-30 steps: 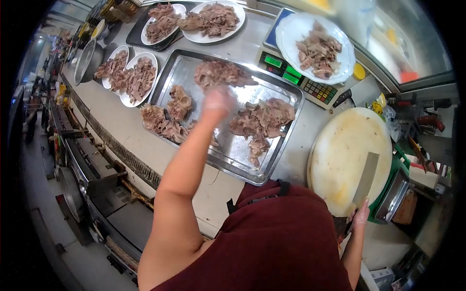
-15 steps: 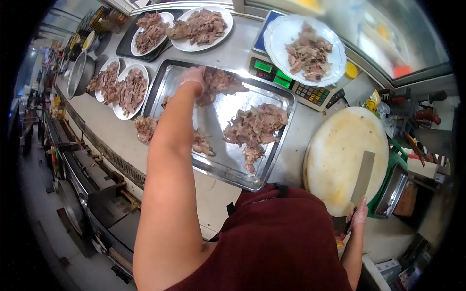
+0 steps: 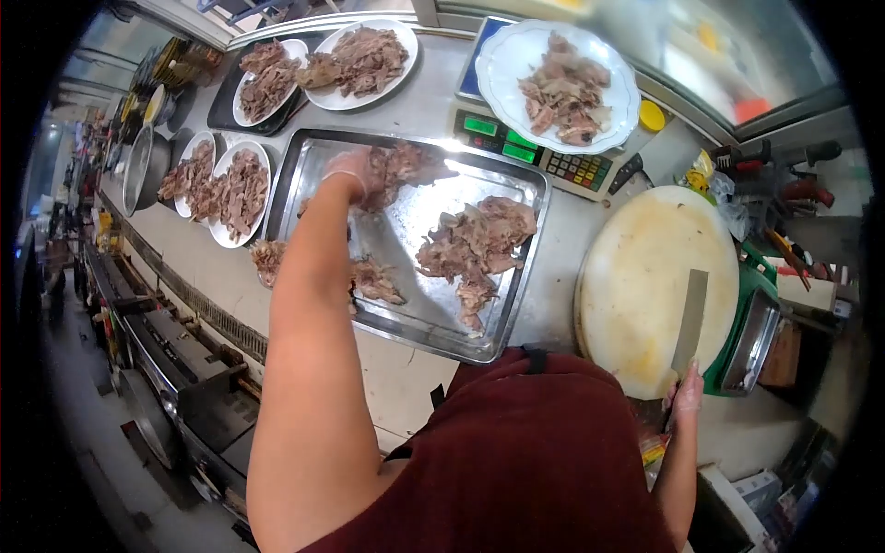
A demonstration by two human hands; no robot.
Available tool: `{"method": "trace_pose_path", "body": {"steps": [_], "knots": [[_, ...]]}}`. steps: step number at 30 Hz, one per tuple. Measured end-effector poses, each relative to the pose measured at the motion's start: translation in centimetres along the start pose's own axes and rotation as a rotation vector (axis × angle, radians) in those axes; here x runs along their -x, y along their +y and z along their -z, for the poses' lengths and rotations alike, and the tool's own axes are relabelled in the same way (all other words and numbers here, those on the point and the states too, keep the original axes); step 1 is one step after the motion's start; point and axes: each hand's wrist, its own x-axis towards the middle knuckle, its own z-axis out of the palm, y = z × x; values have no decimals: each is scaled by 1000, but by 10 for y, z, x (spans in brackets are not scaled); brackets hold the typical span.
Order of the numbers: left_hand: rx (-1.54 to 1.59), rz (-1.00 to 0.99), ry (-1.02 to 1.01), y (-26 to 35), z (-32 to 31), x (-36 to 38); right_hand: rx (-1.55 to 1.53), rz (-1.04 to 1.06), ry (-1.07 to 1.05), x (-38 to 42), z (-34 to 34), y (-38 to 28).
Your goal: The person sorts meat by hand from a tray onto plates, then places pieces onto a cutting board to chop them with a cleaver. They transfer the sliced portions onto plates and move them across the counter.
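My left hand [image 3: 350, 171], in a clear glove, reaches into the upper left of the metal tray [image 3: 530, 304], its fingers closed round a piece of meat [image 3: 395, 175]. More meat [image 3: 477, 241] is heaped in the tray's right part, and smaller pieces [image 3: 376, 280] lie beside my left forearm. My right hand [image 3: 687, 392], also gloved, is wrapped round the handle end of a cleaver [image 3: 691, 318]. The blade rests over the lower right of the round white cutting board [image 3: 645, 276].
A plate of meat [image 3: 601, 69] sits on the digital scale [image 3: 572, 173]. Other meat plates [image 3: 406, 32] [image 3: 263, 184] stand behind and left of the tray. A knife [image 3: 627, 173] lies behind the board, and a metal bowl [image 3: 147, 170] is at far left.
My left hand and the meat under it have shifted slightly, and that meat now looks more gathered and raised. The whole view has moved a little. My right hand still holds the cleaver.
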Motion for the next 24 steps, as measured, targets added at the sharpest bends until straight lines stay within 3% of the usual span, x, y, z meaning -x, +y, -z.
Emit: {"method": "trace_pose_path", "body": {"steps": [3, 9, 11, 15, 16, 18, 20, 24], "knots": [[24, 18, 60, -8, -6, 1, -14, 0, 31, 9, -5, -8], [91, -60, -13, -22, 38, 31, -15, -44, -20, 1, 0, -6], [255, -129, 113, -38, 48, 44, -13, -27, -23, -1, -1, -2], [571, -163, 71, -51, 76, 73, -31, -25, -19, 7, -6, -11], [569, -161, 77, -48, 82, 82, -30, -14, -22, 9, -6, -15], [899, -191, -2, -38, 95, 100, -42, -15, -33, 12, -6, -19], [932, -232, -2, -17, 112, 123, -59, -17, -45, 9, -6, -18], [1171, -508, -126, 62, 148, 168, -25, 4, -49, 2, -5, -13]]}}
